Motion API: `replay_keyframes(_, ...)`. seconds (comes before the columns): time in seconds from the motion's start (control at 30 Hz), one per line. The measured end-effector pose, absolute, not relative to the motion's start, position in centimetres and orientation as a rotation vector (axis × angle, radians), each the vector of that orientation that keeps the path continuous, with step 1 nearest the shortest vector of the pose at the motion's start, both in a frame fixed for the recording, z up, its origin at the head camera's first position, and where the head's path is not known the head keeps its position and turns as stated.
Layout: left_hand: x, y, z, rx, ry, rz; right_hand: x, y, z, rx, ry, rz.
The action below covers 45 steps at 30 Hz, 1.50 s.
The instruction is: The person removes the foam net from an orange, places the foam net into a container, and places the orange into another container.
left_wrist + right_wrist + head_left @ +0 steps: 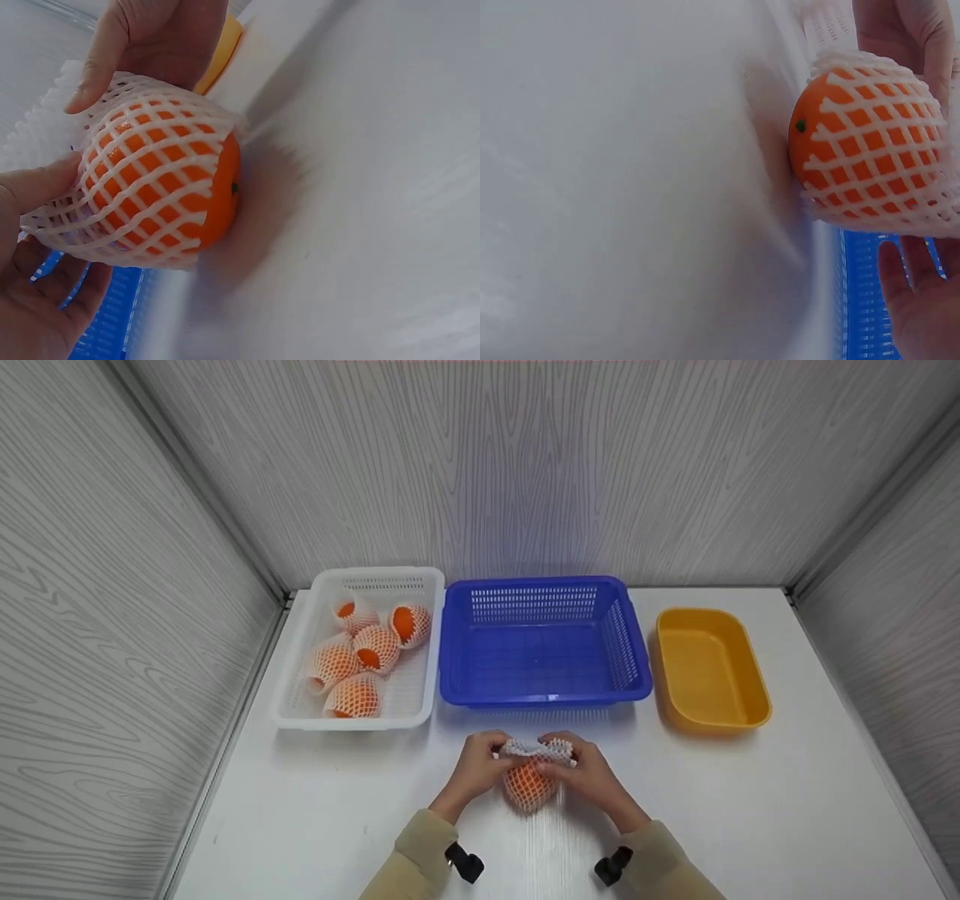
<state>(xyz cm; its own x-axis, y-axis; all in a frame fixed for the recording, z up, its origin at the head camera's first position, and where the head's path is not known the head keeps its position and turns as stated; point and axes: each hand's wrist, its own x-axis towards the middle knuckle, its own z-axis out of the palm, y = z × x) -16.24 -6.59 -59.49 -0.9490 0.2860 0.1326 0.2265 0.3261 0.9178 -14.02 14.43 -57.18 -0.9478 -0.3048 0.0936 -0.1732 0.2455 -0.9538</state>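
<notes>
An orange (pixel 226 191) sits close over the table, wrapped in a white foam fruit net (pixel 161 169); its green stem end pokes out of the net's near opening. From the left, my left hand (pixel 478 769) pinches the far, gathered end of the net, thumb toward me. My right hand (pixel 592 776) grips the same end from the other side, its thumb beside the fruit. Between the two hands the net's edge is spread and bunched above the orange. Parts of the fingers are hidden behind the net in the head view.
A white basket (pixel 429 690) at the left holds several net-wrapped oranges (pixel 377 649). Beyond my hands stands a blue basket (pixel 547 699) with slotted walls. The yellow tray (pixel 712 667) lies right of it. Grey wood-grain panels (pixel 525 472) enclose the white table (pixel 315 810).
</notes>
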Motion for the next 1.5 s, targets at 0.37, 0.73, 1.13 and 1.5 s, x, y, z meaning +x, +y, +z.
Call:
replay_keyframes(0.37,-16.23,-6.84,-59.70,0.506,2.421,1.787,-13.75,13.73,-56.53,-0.398,2.538,-1.813)
replay_keyframes(0.73,-16.38,-7.28,-60.00,0.482,2.486,1.749,-13.65,14.47,-57.30,-0.426,2.396,-1.905)
replay_keyframes(1.13,-16.19,-7.20,-59.97,0.408,2.513,1.786,-13.81,13.90,-56.95,-0.401,2.469,-1.875)
replay_keyframes(1.5,-15.98,-7.31,-59.86,0.360,2.407,1.708,-13.73,13.95,-57.15,-0.354,2.376,-1.920)
